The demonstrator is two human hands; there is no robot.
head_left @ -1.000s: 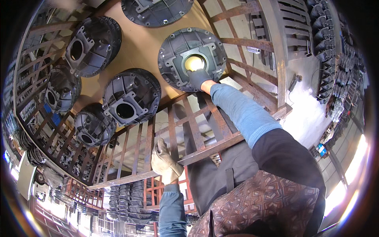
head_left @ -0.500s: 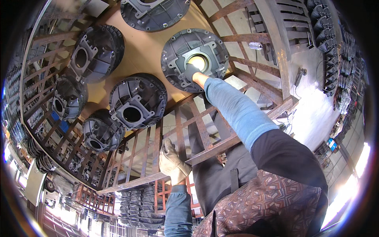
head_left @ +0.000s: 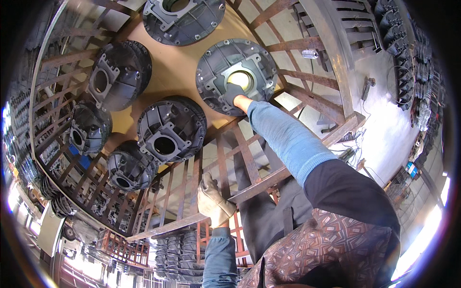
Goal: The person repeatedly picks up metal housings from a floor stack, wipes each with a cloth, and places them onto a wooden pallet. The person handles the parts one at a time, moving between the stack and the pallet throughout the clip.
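Note:
My right hand (head_left: 234, 93), in a dark glove, is at the central bore of a grey cast-metal housing (head_left: 211, 62). Its fingers close over the near edge of that hole, and their tips are partly hidden. The housing is round, with a bolt-hole flange and a raised square mount; light shows through its bore. Lower down, my left hand (head_left: 213, 201), in a tan work glove, is closed over the top rail (head_left: 261, 186) of a rusty metal crate. Another housing (head_left: 172, 128) lies to the left of the right hand, on the same brown sheet (head_left: 165, 62).
More housings (head_left: 185, 19) lie at the far side and left side of the crate. Rusty slatted walls (head_left: 307, 98) enclose them. A small silver cylinder (head_left: 309, 54) is beyond the right wall. Stacked dark parts (head_left: 403, 53) stand farther right, near a pale floor (head_left: 384, 125).
The view has shifted slightly, so the crate and left-hand housings appear a little lower. Both hands keep their places on the housing and the rail.

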